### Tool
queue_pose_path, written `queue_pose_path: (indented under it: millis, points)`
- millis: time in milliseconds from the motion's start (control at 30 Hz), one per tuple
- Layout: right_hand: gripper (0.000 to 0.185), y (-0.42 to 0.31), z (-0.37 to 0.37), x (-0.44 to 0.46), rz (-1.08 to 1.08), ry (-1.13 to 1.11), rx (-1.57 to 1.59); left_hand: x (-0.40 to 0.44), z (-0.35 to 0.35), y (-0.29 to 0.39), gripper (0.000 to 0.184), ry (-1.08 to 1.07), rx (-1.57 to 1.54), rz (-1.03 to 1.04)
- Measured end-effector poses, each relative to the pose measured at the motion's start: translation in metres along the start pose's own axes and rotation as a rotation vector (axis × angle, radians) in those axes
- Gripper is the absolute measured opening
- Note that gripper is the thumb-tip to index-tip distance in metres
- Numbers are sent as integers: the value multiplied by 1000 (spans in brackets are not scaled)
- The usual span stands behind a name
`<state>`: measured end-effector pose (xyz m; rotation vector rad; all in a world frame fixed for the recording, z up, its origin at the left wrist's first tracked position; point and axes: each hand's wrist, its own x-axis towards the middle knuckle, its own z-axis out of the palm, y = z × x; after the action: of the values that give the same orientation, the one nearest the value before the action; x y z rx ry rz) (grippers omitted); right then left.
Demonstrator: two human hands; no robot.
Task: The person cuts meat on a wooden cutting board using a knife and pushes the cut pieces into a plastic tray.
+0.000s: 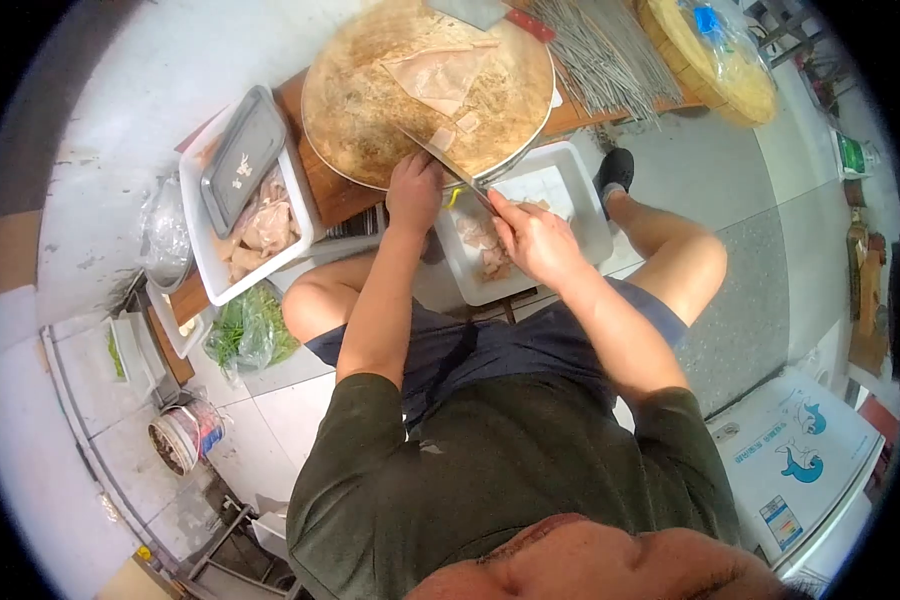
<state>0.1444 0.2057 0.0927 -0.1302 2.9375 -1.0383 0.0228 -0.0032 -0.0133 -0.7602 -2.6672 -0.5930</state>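
Observation:
My right hand (540,240) is closed round the handle of a knife (460,172), whose blade slants up and left over the near edge of a round chopping board (355,115). Beside the blade, my left hand (415,190) is curled at the board's edge; whatever its fingers hold is hidden. A pale, flat piece of raw meat (438,78) lies on the board, with small cut pieces (442,139) close to the blade. Below the board, under my right hand, a white tub (595,205) contains more cut meat (492,255).
A cleaver (475,12) with a red handle and a pile of thin metal skewers (610,55) lie at the back. On the left stands another white tub (220,275) with raw meat and a grey tray (240,165). Bagged greens (250,328) sit below it.

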Motion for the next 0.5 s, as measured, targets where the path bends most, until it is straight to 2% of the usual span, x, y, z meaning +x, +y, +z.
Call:
queue_pose_path:
  millis: [33, 133, 267, 500]
  points:
    - [41, -1, 1, 6, 0, -7, -3, 1, -1, -1, 15, -38, 11, -9]
    - [42, 7, 11, 14, -45, 63, 45, 3, 8, -8, 17, 106, -117, 39]
    - [43, 16, 7, 0, -124, 154, 90, -9, 10, -14, 22, 141, -185, -35]
    - [41, 0, -12, -34, -129, 5, 3, -14, 4, -9, 21, 164, -85, -31]
